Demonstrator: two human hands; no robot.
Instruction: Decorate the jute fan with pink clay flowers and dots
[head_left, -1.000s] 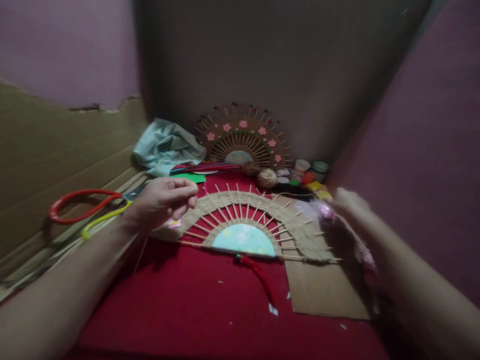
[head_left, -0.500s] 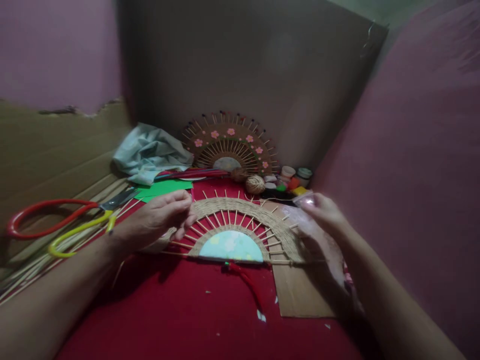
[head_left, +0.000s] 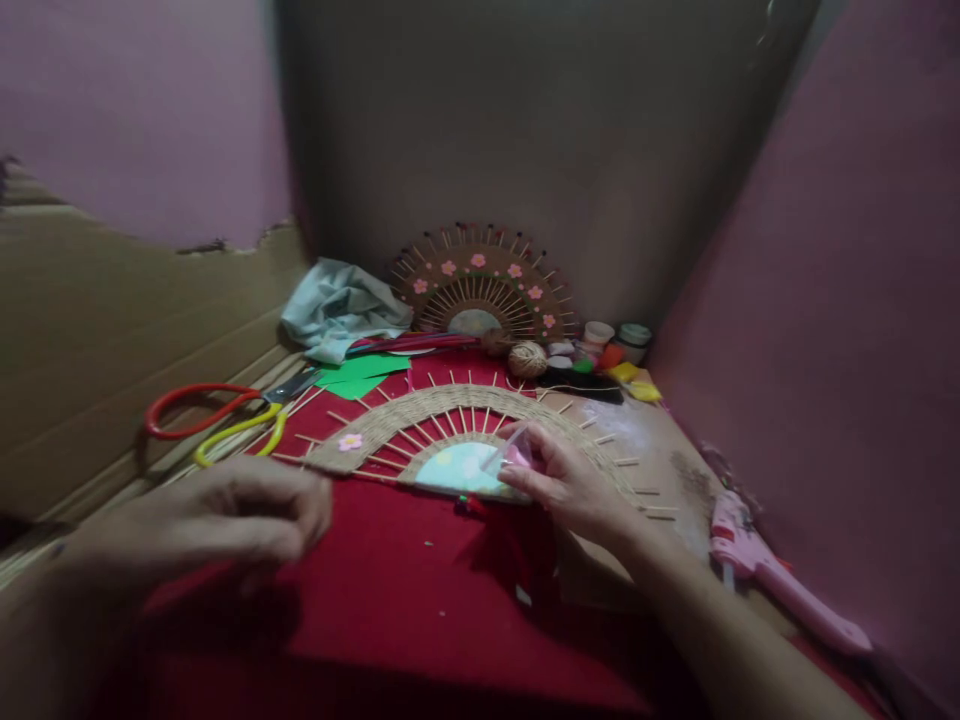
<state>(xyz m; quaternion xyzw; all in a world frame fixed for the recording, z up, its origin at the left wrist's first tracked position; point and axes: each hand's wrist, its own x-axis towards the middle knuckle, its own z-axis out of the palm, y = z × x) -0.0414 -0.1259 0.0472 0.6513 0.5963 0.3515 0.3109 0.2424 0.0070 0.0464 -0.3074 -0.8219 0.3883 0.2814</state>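
Observation:
My right hand [head_left: 574,485] is closed on a small clear plastic bag [head_left: 514,452] with something pink in it, held over the pale half-round centre of a woven fan [head_left: 420,402]. The fan has thin sticks fanning out through a woven tan band. A pink flower [head_left: 350,442] lies on the band's left end. Low at the left, my left hand [head_left: 232,515] is in front of the fan, fingers curled in and slightly blurred; whatever is between them, if anything, cannot be seen. A red tassel hangs below the fan's base, partly in shadow.
Scissors [head_left: 240,425] with red and yellow handles lie left, near green sheets [head_left: 364,375]. A finished flowered fan [head_left: 480,275] leans at the back beside a cloth [head_left: 341,310]. A twine ball [head_left: 527,359] and jars [head_left: 634,342] stand behind; a pink glue gun [head_left: 780,575] lies right.
My left hand has drawn back from the fan's left end toward me, and the flower there now shows. My right hand has carried the bag leftward over the fan. The view has shifted.

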